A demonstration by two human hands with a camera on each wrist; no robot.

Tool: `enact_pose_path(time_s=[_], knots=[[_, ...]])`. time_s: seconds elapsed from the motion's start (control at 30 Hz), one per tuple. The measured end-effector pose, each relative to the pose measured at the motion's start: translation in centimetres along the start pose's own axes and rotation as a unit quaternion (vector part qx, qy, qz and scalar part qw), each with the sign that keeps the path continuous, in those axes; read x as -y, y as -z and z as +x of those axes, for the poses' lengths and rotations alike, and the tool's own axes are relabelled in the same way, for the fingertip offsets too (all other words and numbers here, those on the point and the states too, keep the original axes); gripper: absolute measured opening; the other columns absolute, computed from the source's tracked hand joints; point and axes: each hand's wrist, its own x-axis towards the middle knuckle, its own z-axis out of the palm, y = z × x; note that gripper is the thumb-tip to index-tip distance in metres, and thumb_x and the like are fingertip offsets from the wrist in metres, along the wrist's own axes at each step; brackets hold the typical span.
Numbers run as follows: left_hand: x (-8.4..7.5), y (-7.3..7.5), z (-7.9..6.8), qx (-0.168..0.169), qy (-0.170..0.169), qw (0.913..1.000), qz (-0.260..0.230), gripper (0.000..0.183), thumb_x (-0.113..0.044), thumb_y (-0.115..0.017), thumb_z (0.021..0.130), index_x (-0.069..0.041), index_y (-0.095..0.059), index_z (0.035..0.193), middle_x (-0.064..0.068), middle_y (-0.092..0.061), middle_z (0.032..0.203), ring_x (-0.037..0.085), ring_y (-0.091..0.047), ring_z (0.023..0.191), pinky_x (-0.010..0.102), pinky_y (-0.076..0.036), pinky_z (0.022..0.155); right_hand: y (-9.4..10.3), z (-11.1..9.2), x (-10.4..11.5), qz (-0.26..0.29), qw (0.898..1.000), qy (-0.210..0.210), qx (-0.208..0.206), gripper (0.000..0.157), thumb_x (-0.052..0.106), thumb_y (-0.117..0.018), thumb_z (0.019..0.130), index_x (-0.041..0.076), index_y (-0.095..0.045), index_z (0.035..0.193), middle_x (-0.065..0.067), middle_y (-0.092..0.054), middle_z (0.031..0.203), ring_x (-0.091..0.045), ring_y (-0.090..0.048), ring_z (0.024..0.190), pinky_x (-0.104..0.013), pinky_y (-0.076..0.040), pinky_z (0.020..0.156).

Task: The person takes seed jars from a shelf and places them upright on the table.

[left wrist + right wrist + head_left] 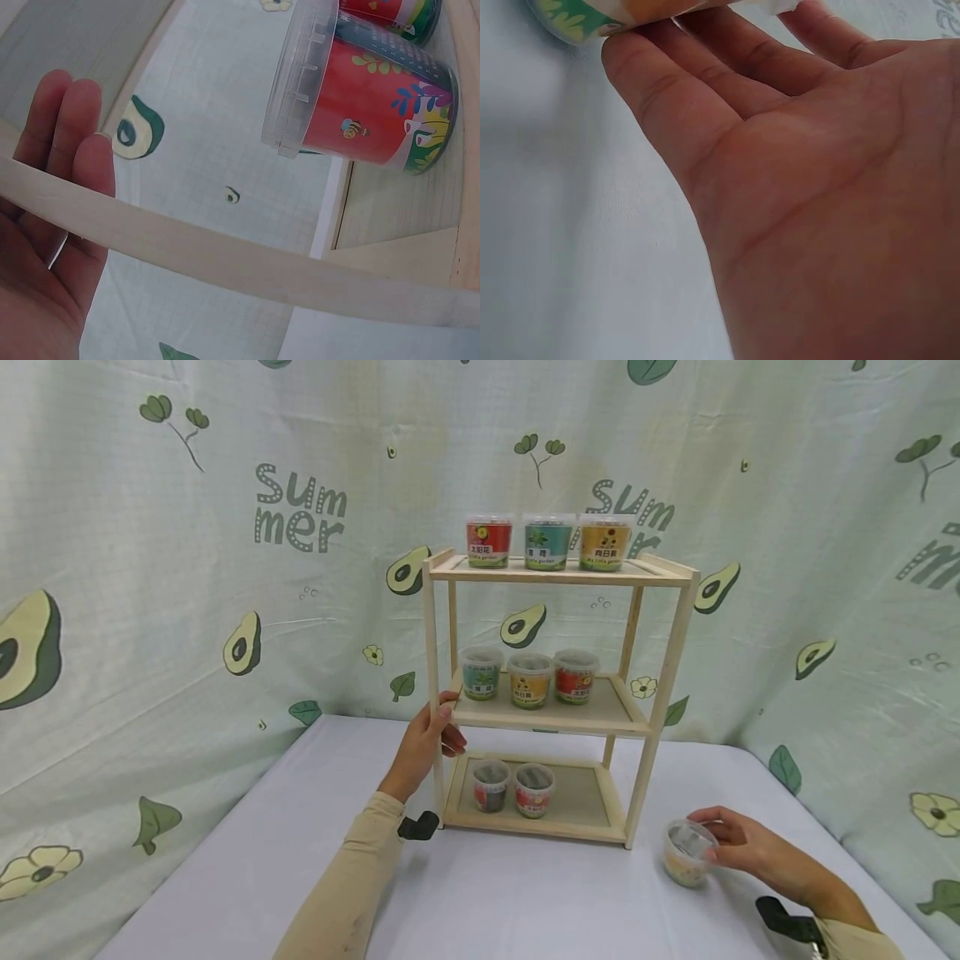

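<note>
My left hand [427,739] holds the left front post of a wooden three-tier shelf [540,722], near the middle tier. In the left wrist view the fingers [90,161] pass behind the pale post [225,251]; the thumb is out of sight there. At the right, beyond the shelf, my right hand [750,847] grips a clear-lidded plastic cup [686,853] from its right side, low over the white table. The cup has a pale orange label and looks slightly tilted. In the right wrist view, fingers meet the cup's side [577,19], most of which is cut off.
Red, teal and yellow labelled cups [546,543] line the top tier. Three more cups [529,681] stand on the middle tier. Two cups [534,792] with red labels stand on the bottom tier, towards the left. An avocado-print curtain [315,610] hangs behind the white table [525,893].
</note>
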Motion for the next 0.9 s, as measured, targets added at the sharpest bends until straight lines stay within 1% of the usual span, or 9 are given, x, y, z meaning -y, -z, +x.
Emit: enact_pose_path(time_s=[0.17,0.23,0.3,0.37,0.47,0.6,0.73,0.77,0.9], knots=[[0.14,0.07,-0.03,0.001,-0.001,1.0,0.003,0.051,-0.055,-0.044,0.104,-0.021,-0.051,0.142,0.016,-0.065,0.081,0.029,-0.067,0.072,0.038,-0.057,0.065,-0.13,0.01,-0.02,-0.014,1.0,-0.004,-0.021,0.058,0.023,-0.06,0.097,-0.008,-0.037,0.14,-0.032,-0.04,0.146,-0.031,-0.048,0.126,-0.051,-0.048,0.094],[0.2,0.11,-0.05,0.001,-0.001,1.0,0.003,0.051,-0.054,-0.044,0.104,-0.021,-0.051,0.142,0.016,-0.065,0.081,0.028,-0.067,0.072,0.038,-0.057,0.065,-0.17,0.05,-0.03,-0.018,0.999,-0.005,-0.028,0.058,0.024,-0.06,0.097,-0.008,-0.039,0.14,-0.031,-0.042,0.146,-0.033,-0.048,0.126,-0.052,-0.049,0.093],[0.26,0.15,-0.06,0.001,-0.002,1.0,0.002,0.05,-0.052,-0.043,0.105,-0.02,-0.05,0.142,0.017,-0.065,0.081,0.028,-0.067,0.072,0.037,-0.057,0.065,-0.14,0.06,-0.06,-0.018,0.999,-0.002,-0.035,0.057,0.024,-0.059,0.098,-0.008,-0.039,0.14,-0.03,-0.044,0.145,-0.027,-0.051,0.123,-0.048,-0.05,0.092],[0.27,0.18,-0.07,0.003,-0.002,1.0,0.0,0.049,-0.05,-0.042,0.106,-0.019,-0.05,0.143,0.018,-0.065,0.081,0.029,-0.067,0.072,0.038,-0.057,0.065,-0.07,0.06,-0.13,-0.022,0.998,0.007,-0.05,0.054,0.024,-0.057,0.1,-0.008,-0.04,0.14,-0.029,-0.048,0.142,-0.016,-0.055,0.117,-0.042,-0.051,0.088],[0.26,0.24,0.01,0.007,-0.004,1.0,-0.004,0.047,-0.046,-0.041,0.108,-0.017,-0.049,0.144,0.021,-0.065,0.082,0.032,-0.067,0.073,0.039,-0.056,0.066,-0.08,0.0,-0.16,-0.022,0.995,0.025,-0.094,0.048,0.025,-0.055,0.103,-0.007,-0.044,0.138,-0.025,-0.055,0.135,-0.003,-0.059,0.106,-0.033,-0.053,0.083],[0.22,0.25,0.03,0.009,-0.003,1.0,-0.002,0.047,-0.047,-0.041,0.107,-0.018,-0.049,0.143,0.02,-0.065,0.082,0.032,-0.067,0.072,0.04,-0.056,0.066,-0.36,-0.12,-0.12,-0.009,0.983,0.082,-0.162,0.039,0.019,-0.054,0.105,-0.01,-0.049,0.13,-0.014,-0.066,0.122,-0.003,-0.065,0.1,-0.028,-0.057,0.078],[0.17,0.18,0.02,0.005,-0.002,1.0,0.0,0.048,-0.051,-0.041,0.106,-0.02,-0.05,0.143,0.018,-0.065,0.081,0.03,-0.067,0.071,0.039,-0.056,0.065,-0.37,-0.09,0.03,0.005,0.968,0.147,-0.202,0.028,0.01,-0.052,0.105,-0.012,-0.051,0.123,0.002,-0.071,0.111,-0.008,-0.069,0.096,-0.028,-0.058,0.075],[0.15,0.15,0.05,0.004,-0.003,1.0,-0.001,0.048,-0.051,-0.042,0.106,-0.021,-0.05,0.142,0.018,-0.065,0.081,0.03,-0.067,0.072,0.038,-0.056,0.065,-0.36,-0.03,0.12,0.007,0.965,0.153,-0.211,0.027,0.009,-0.053,0.105,-0.012,-0.052,0.121,0.004,-0.071,0.109,-0.008,-0.07,0.096,-0.028,-0.058,0.074],[0.01,0.13,0.04,0.004,0.003,1.0,-0.008,0.045,-0.044,-0.04,0.108,-0.019,-0.049,0.144,0.022,-0.065,0.083,0.033,-0.067,0.074,0.04,-0.057,0.066,-0.54,0.16,0.8,0.003,0.963,0.13,-0.235,0.029,0.013,-0.055,0.105,-0.01,-0.053,0.122,0.005,-0.071,0.107,-0.008,-0.07,0.093,-0.028,-0.058,0.073]])
